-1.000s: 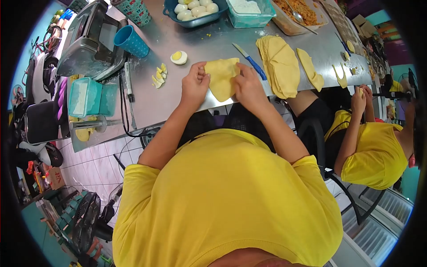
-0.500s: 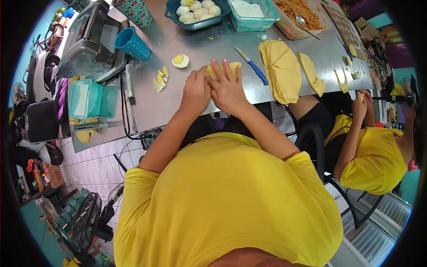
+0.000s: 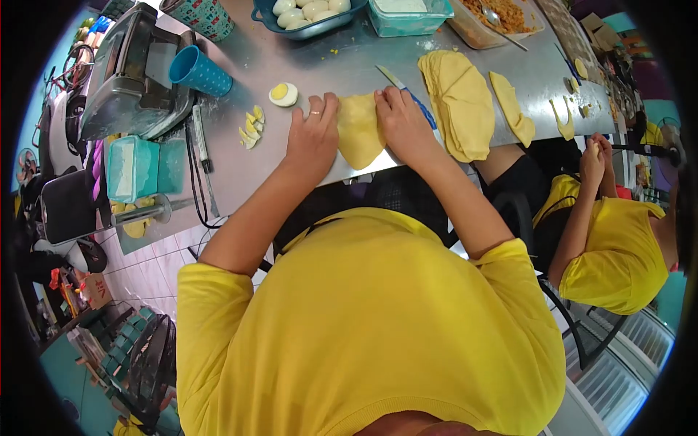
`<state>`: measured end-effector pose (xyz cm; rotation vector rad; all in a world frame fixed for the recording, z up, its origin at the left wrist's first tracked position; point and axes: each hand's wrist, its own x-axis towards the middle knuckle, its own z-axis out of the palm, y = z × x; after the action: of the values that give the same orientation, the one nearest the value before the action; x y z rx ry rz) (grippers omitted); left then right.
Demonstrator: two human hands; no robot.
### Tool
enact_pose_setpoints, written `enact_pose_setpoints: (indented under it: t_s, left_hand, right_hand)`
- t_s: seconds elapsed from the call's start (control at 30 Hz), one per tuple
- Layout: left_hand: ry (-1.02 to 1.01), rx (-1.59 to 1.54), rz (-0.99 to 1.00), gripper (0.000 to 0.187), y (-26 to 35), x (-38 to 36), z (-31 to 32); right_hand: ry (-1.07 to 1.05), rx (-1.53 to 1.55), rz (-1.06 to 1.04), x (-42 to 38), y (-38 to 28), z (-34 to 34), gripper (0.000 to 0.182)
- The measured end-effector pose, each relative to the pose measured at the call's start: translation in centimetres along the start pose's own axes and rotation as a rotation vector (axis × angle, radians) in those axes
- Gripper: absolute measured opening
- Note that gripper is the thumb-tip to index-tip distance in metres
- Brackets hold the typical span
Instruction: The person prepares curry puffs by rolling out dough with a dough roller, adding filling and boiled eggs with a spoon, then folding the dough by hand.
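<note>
A flat sheet of yellow dough [image 3: 360,134] lies at the table's near edge, its narrower lower end reaching over that edge. My left hand [image 3: 314,136] has its curled fingers on the sheet's left side, with a ring on one finger. On the opposite side, my right hand [image 3: 407,125] pinches the upper right edge. A blue-handled knife [image 3: 423,110] lies just behind my right hand, which partly covers it. Beyond my left hand are a halved boiled egg [image 3: 283,94] and several egg wedges [image 3: 251,128]. Stacked dough sheets [image 3: 458,105] rest to the right.
Along the back stand a bowl of boiled eggs [image 3: 297,29], a flour tub [image 3: 408,25] and a container of orange filling [image 3: 476,33] with a spoon. A dough roller machine [image 3: 131,94] and blue cup [image 3: 200,71] are leftward. Another person [image 3: 611,232] sits at right.
My hands have moved apart from on top of the dough to its two sides, uncovering the sheet. It now extends lower, over the table edge. The view has shifted slightly.
</note>
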<state>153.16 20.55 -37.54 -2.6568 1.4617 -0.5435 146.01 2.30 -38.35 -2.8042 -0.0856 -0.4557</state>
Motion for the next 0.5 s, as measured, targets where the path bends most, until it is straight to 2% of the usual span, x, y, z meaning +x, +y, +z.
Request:
enact_pose_setpoints:
  t_s: [0.07, 0.13, 0.27, 0.33, 0.37, 0.5]
  left_hand:
    - [0.044, -0.062, 0.03, 0.036, -0.7, 0.4, -0.6]
    - [0.053, -0.103, 0.0, 0.036, -1.5, 0.2, -0.7]
    - [0.087, -0.119, -0.019, 0.03, 0.3, -1.0, -1.1]
    - [0.024, -0.056, 0.001, 0.033, 0.6, -1.4, -0.5]
    - [-0.031, 0.011, 0.024, 0.035, 0.7, -1.6, -0.4]
    - [-0.082, -0.04, -0.006, 0.033, -0.3, -0.8, -1.0]
  right_hand:
    - [-0.008, -0.036, -0.001, -0.1, 0.0, -0.4, 0.03]
    - [-0.036, 0.12, 0.017, 0.1, 0.6, -0.8, 0.028]
    - [-0.01, 0.063, 0.008, -2.4, -1.1, -0.1, 0.031]
    - [0.072, -0.192, -0.077, -3.0, -1.6, 0.6, 0.034]
    - [0.056, -0.197, -0.073, -3.0, -1.6, 0.5, 0.036]
    - [0.014, -0.043, -0.048, -2.2, -0.6, -0.7, 0.035]
